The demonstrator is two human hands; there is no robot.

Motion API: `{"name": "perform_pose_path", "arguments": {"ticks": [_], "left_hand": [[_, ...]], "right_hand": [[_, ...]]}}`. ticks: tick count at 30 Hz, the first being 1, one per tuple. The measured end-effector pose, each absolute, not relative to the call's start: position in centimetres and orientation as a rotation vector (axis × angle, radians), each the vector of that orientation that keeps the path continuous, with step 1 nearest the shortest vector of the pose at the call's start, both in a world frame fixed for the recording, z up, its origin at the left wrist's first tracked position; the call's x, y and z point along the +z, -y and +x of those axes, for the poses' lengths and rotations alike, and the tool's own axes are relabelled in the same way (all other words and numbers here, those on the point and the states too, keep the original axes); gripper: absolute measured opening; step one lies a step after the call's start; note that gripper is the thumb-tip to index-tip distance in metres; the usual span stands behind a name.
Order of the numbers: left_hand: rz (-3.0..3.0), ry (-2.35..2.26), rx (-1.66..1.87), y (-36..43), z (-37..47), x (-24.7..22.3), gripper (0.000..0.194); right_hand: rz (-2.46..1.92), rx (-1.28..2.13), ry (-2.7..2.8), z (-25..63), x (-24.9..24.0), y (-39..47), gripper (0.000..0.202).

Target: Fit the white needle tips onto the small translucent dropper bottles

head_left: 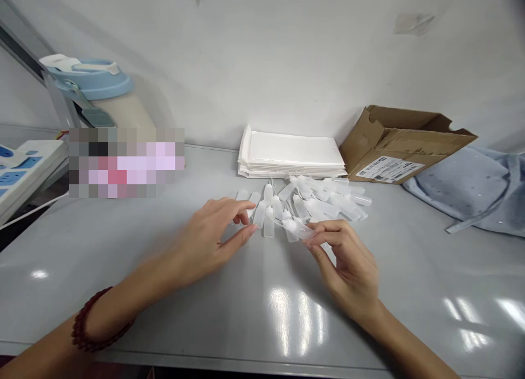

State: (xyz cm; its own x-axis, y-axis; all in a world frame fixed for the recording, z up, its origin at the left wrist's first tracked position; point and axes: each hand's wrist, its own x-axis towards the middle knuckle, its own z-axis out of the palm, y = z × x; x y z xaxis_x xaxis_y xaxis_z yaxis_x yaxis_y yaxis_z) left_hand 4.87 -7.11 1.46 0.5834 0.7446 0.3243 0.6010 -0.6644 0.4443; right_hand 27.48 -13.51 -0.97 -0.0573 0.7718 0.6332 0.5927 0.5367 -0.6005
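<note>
A pile of small translucent plastic tubes with white ends and thin strands lies in the middle of the grey table. My right hand pinches the flat clear end of one plastic tube between thumb and fingers, at the pile's near edge. At the left side of the pile, my left hand is open, its thumb and curved fingers apart with nothing seen between them. A few tubes lie partly hidden behind its fingertips.
Behind the pile rests a stack of white padded envelopes, with an open cardboard box beside it. Grey-blue fabric lies at the right. A blue-lidded bottle, a blurred-out patch and a power strip are on the left.
</note>
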Motion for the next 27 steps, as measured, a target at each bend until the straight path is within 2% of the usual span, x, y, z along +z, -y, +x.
{"name": "perform_pose_path", "arguments": {"ticks": [10,27], "left_hand": [[2.52,-0.952,0.91,7.54,5.11,1.69,0.007],[2.498,-0.803,0.87,7.9,5.6,1.47,0.008]], "right_hand": [[-1.054,0.276,1.812,27.35,-0.81,13.81,0.025],[-1.035,0.362,1.814,27.23,-0.96,14.09,0.024]]}}
